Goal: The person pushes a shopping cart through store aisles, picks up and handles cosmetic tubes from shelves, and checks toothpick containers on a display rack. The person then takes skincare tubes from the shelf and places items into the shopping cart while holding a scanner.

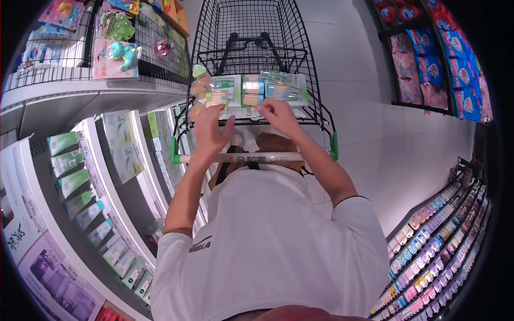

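A black wire shopping cart (251, 32) stands in front of me. On its near raised section lie several clear-fronted packs with green and blue trim and orange contents, among them a blue-banded pack (253, 88) and a green-trimmed pack (227, 83). What the packs contain is too small to tell. My left hand (210, 131) is over the left packs, thumb apart from the fingers, the fingertips near an orange-topped pack. My right hand (279, 115) has curled fingers at the lower edge of the blue-banded pack. Anything between those fingertips is hidden.
The cart's handlebar (246, 158) runs under my forearms, with green end pieces (334, 146). Shelves of green tubes (72, 182) stand close on the left, below a wire rack with toys (123, 56). Blue and pink bags (428, 64) hang at the right, above tiled floor (369, 139).
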`<state>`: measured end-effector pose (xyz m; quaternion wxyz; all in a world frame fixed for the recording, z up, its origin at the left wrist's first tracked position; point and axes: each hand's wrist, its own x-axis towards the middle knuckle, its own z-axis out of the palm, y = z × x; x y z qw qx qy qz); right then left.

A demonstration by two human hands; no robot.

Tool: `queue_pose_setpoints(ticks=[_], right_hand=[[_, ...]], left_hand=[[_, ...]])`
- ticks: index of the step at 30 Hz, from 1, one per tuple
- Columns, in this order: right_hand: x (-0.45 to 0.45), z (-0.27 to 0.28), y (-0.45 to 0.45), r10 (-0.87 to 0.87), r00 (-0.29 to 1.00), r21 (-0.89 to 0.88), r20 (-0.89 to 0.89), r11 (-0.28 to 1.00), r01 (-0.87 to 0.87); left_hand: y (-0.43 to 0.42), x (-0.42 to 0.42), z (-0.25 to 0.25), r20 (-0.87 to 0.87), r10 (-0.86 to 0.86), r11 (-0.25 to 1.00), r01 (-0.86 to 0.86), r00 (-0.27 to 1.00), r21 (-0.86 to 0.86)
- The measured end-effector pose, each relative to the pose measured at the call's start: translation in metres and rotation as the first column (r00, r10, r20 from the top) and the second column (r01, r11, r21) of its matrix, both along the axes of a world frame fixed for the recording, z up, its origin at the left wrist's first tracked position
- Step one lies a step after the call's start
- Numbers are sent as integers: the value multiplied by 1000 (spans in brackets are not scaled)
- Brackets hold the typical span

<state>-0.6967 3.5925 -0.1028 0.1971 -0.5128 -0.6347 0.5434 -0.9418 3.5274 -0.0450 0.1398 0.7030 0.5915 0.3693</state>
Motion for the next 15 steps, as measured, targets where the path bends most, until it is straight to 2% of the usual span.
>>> queue_pose_setpoints(ticks=[1, 2, 4, 6, 8, 10, 12, 14, 15], right_hand=[[12, -4, 5, -41, 994, 142, 104, 990, 26], [19, -9, 7, -50, 993, 148, 109, 988, 34], [28, -14, 9, -200, 956, 154, 216, 974, 169], [32, -27, 11, -234, 955, 195, 183, 961, 198], [36, -35, 16, -254, 956, 235, 150, 948, 215], [44, -39, 24, -281, 907, 346, 314, 923, 166], [55, -48, 39, -244, 902, 356, 356, 928, 111], [62, -52, 57, -205, 885, 477, 419, 878, -22], [65, -52, 66, -157, 838, 443, 523, 890, -110]], left_hand=[[3, -12, -8, -111, -15, 999, 11, 994, -40], [4, -21, -16, -218, -34, 997, 17, 975, -81], [3, -32, -43, -219, -55, 997, 42, 974, -62], [-2, -43, -66, -192, -89, 978, 49, 977, -204], [-1, -44, -67, -157, -91, 976, 57, 983, -208], [2, -43, -68, -119, -85, 976, 59, 989, -210], [1, -41, -70, -173, -104, 937, 38, 979, -348], [1, -37, -70, -178, -86, 927, 14, 980, -374], [3, -38, -69, -194, -64, 917, -19, 979, -399]])
